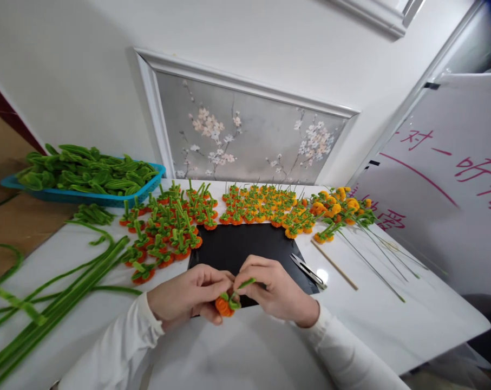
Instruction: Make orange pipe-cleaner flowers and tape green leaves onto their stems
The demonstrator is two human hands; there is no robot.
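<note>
While the left hand [188,295] pinched a fuzzy orange piece [224,307] above the near edge of the black mat [245,244], the right hand [275,290] had its fingers [255,274] pressed around a green strip [246,283], apparently attached to it. Snips [309,271] lay across the mat's right edge.

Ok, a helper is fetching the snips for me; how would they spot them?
Find the black mat on the white table. The snips lie at its right edge, near the right hand. They are silvery with two blades, unlike the plain tan stick to their right.
</note>
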